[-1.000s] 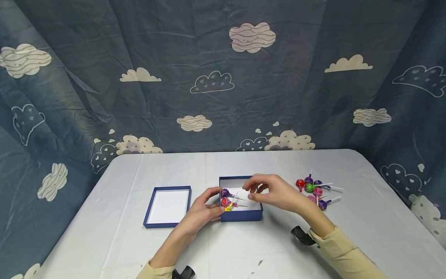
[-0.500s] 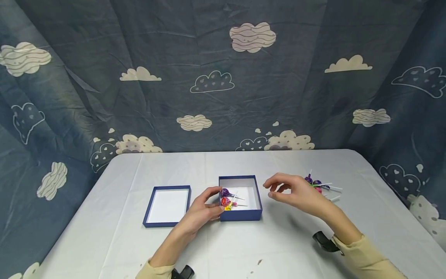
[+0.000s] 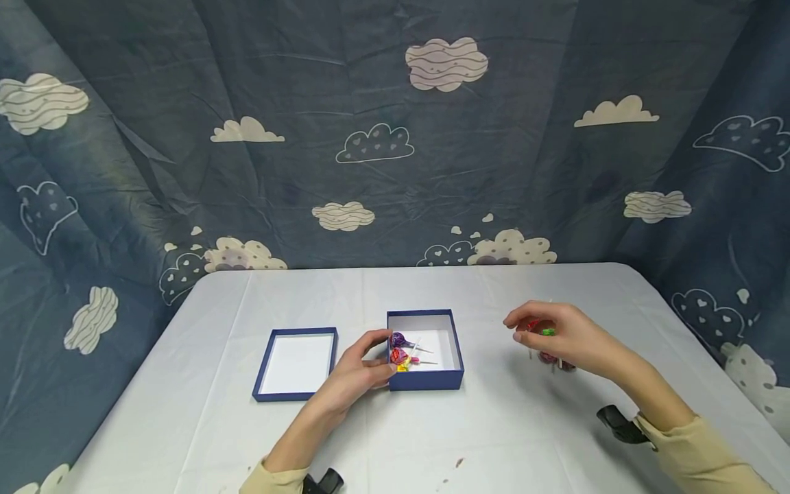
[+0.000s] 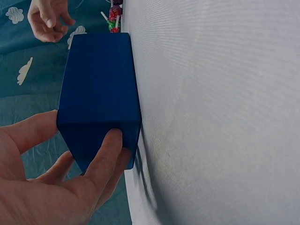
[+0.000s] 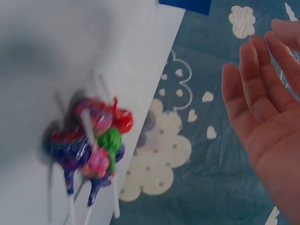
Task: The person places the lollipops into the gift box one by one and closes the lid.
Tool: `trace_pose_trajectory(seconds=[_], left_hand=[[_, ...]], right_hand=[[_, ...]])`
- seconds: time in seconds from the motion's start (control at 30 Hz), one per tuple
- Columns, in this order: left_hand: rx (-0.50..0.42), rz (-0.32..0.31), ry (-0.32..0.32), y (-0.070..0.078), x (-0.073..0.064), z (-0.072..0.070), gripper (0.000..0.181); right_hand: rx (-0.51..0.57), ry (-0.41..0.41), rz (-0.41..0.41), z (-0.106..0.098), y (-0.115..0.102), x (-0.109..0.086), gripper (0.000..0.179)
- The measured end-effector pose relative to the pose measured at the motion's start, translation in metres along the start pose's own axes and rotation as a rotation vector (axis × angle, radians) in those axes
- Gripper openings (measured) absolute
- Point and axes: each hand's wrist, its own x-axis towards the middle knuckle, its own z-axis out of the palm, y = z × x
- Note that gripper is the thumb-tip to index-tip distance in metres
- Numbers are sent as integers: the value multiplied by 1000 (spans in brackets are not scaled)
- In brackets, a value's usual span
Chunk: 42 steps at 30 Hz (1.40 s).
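My left hand touches the left side of an uncovered dark blue box with a white inside. The left wrist view shows its fingers lying against the box's end wall and another fingertip at the rim. Inside the box, to the left, are a purple lollipop, a red one and a yellow one. My right hand hovers, holding nothing, over a pile of lollipops, red, green, pink and purple. In the head view it covers most of that pile.
A matching blue-rimmed lid lies left of the box, white inside up. Everything stands on a white-covered table. A dark cloth with cloud prints hangs behind the table. Each wrist carries a small black camera.
From above the box, my right hand has moved right, empty, to over the lollipop pile. The left hand and the box have stayed in place.
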Motion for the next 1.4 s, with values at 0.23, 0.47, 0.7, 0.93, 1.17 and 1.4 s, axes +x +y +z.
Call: trace_pose_trajectory(seconds=[0.23,0.47,0.7,0.93,1.17,1.4], left_hand=[[6,-4,-4,-2,1,-1,61],[19,-10,1,-2,0,-1,60],[12,-6,6,-2,0,-1,60],[9,-7,-3,-1,0,-1,60],[9,-6,0,1,-2,-1,62],[13,-7,-1,0,0,-1,60]], right_hand=[[28,-6,0,-11,10,-12,20],[-137,43,-41,-20,21,-23,15],[-190,45,-17,-29,34,-34,13],[-189,65,-20,-34,50,-45,13],[-191,76,-28,-30,77,-49,14],[-233,81,2,-28,89,-48,19]])
